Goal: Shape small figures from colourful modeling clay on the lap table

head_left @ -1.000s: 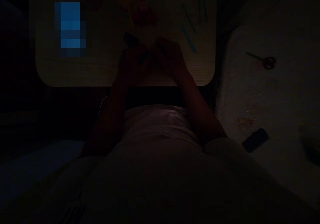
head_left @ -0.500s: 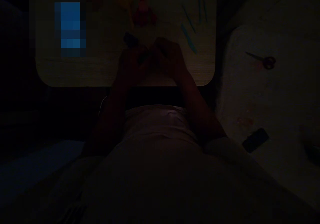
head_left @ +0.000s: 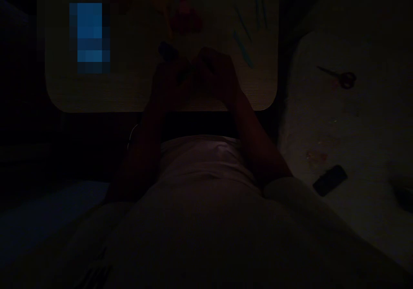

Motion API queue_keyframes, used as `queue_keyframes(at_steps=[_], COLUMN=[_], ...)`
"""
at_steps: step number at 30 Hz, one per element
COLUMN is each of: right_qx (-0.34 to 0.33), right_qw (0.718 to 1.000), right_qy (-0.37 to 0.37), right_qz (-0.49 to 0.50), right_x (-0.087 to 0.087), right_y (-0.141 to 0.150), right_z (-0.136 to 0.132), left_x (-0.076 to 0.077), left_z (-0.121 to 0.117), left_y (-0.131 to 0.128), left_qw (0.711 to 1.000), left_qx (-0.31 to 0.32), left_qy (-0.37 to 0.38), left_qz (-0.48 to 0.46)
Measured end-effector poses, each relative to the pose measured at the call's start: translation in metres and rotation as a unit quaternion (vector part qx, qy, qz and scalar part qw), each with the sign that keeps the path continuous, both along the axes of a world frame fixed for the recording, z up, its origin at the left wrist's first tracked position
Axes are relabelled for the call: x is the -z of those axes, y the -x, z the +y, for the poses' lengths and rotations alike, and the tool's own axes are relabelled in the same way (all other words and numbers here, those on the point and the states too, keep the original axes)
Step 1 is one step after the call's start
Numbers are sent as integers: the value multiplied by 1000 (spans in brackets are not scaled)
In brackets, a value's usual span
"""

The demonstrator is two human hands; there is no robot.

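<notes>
The scene is very dark. My left hand (head_left: 169, 82) and my right hand (head_left: 217, 76) meet over the near part of a small wooden table (head_left: 97, 93). Both have fingers curled together. A dark small object (head_left: 167, 51) sticks up from my left hand's fingers. What my right hand pinches is too dark to make out. Red pieces (head_left: 185, 18) lie on the table just beyond my hands.
Thin teal sticks (head_left: 243, 50) lie at the table's right side. A blue glowing screen (head_left: 90, 35) sits at its left. On the pale surface to the right lie scissors (head_left: 342, 78) and a dark flat device (head_left: 329, 180).
The picture has grown slightly darker. My hands stay together in nearly the same place, with only small finger shifts.
</notes>
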State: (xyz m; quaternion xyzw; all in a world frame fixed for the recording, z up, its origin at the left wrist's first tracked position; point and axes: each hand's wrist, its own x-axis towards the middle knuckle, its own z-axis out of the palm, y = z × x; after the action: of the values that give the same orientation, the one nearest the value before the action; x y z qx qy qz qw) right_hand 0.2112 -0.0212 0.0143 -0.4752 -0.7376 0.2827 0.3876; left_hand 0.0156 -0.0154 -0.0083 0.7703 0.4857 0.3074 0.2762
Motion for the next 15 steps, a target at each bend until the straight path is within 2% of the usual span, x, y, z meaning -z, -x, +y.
queue_keyframes(at_steps=[3,8,15], right_qx=[1,-3,9], right_qw=[1000,1000,999], right_qy=[-7,1,21], right_qz=[-8,-19,-29], right_x=[-1,-6,-4], right_y=[0,-2,-1], right_z=[0,-2,-1], left_x=[-4,-14,-14], left_z=[-2,-9,-8], left_y=[-2,-3,-3], left_qw=[1000,999,999], left_qx=[-1,-10,-17], left_qy=[-20,-13,-11], left_qz=[6,51,47])
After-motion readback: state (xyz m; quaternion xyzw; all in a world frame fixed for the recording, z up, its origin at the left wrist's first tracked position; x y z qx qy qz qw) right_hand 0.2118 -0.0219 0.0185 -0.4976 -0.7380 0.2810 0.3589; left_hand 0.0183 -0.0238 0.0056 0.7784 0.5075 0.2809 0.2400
